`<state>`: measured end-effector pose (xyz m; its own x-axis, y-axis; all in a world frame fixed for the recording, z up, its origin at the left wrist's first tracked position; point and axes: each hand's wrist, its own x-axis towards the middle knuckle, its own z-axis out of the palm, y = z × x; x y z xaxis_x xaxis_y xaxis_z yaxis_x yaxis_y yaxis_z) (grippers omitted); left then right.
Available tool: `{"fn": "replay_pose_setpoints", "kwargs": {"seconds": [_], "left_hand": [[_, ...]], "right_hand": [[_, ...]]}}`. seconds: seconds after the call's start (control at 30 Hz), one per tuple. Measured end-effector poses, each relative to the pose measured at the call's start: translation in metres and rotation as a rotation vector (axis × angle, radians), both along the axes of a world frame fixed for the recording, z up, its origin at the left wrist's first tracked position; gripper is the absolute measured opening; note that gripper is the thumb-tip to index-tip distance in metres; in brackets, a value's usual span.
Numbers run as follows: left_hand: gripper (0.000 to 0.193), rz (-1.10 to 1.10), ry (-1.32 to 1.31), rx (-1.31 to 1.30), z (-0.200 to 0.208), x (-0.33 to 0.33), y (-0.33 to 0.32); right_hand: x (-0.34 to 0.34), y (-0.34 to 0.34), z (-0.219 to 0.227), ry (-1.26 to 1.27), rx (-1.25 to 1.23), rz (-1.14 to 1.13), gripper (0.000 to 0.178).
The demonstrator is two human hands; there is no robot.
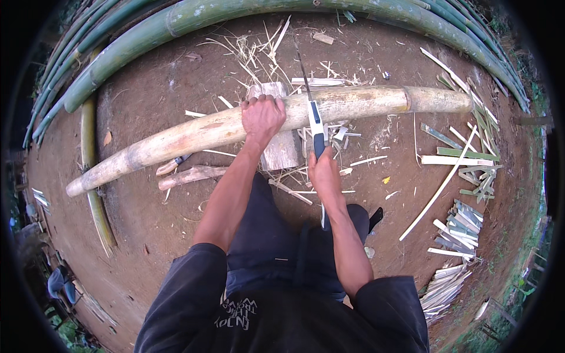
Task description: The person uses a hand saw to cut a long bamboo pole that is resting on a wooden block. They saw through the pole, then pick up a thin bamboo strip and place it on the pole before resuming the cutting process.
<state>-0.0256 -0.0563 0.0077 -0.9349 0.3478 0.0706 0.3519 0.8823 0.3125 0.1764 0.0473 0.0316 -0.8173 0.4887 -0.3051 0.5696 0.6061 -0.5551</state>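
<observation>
A pale, peeled bamboo pole (356, 102) lies across in front of me, resting on an upright-grained wooden block (280, 154). My left hand (263, 119) is closed over the top of the pole, above the block. In my right hand (325, 175) is the handle of a hand saw (316, 113), white and dark blue. Its thin dark blade points away from me and crosses the pole just right of the block. From here I cannot tell how deep the teeth sit in the bamboo.
Thick green bamboo poles (235, 13) line the far side. A thinner pole (89, 141) runs under the long one's left end. Split bamboo strips (462, 229) lie in piles at right, shavings (250, 56) beyond the block, and a short branch (191, 176) near my left forearm.
</observation>
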Motion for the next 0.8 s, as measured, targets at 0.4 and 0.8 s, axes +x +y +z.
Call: {"fn": "replay_pose_setpoints", "kwargs": {"seconds": [0.4,0.8], "left_hand": [[0.047,-0.002,-0.005,-0.016,0.005,0.001,-0.005],[0.047,0.011,-0.036,0.003,0.005,0.003,-0.005]], "right_hand": [[-0.005,0.002,0.013,-0.032,0.04,0.029,0.03],[0.003,0.004,0.013,-0.018,-0.01,0.033,0.034]]}}
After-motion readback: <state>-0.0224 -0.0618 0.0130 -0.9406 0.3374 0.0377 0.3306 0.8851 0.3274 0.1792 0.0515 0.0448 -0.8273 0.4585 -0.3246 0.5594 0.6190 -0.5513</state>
